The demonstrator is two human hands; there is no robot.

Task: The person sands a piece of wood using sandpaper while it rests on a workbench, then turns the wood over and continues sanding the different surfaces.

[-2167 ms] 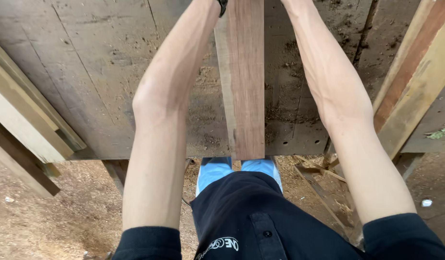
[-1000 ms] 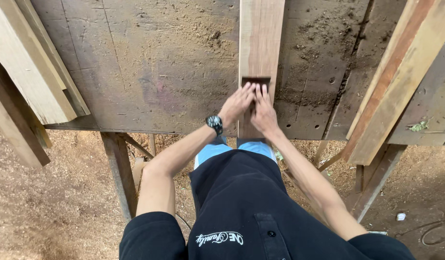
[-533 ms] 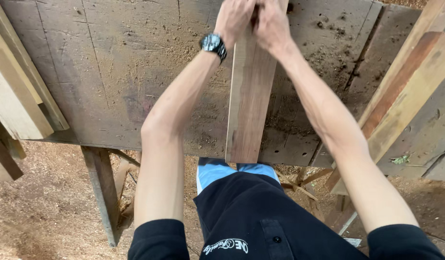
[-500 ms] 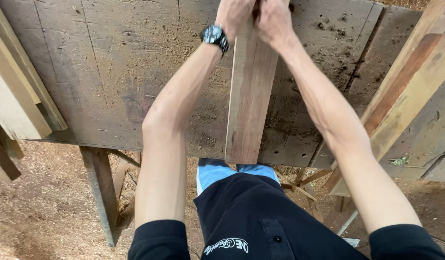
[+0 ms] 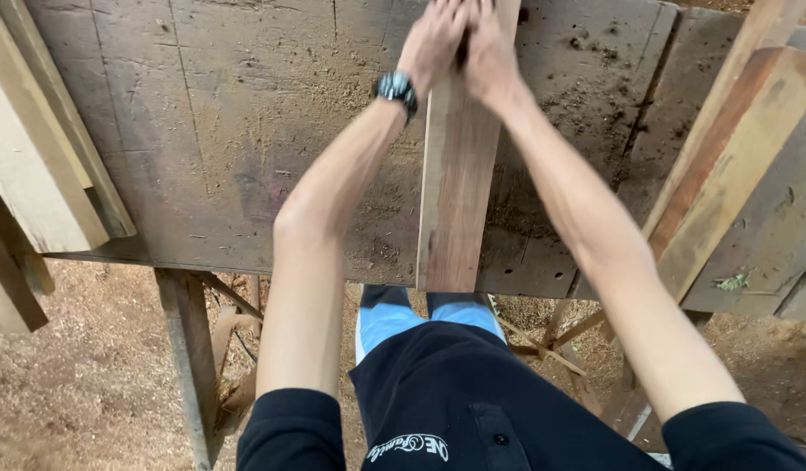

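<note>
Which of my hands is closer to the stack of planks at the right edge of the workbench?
Right. Your right hand grips the narrow board on the side facing those planks; your left hand is beyond it.

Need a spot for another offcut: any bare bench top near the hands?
Bare: workbench between the left plank stack and the board under both hands. A narrower strip lies between it and the right planks. Both bench ends are crowded.

Head camera — steeply downward, close over workbench (image 5: 246,131)
</note>
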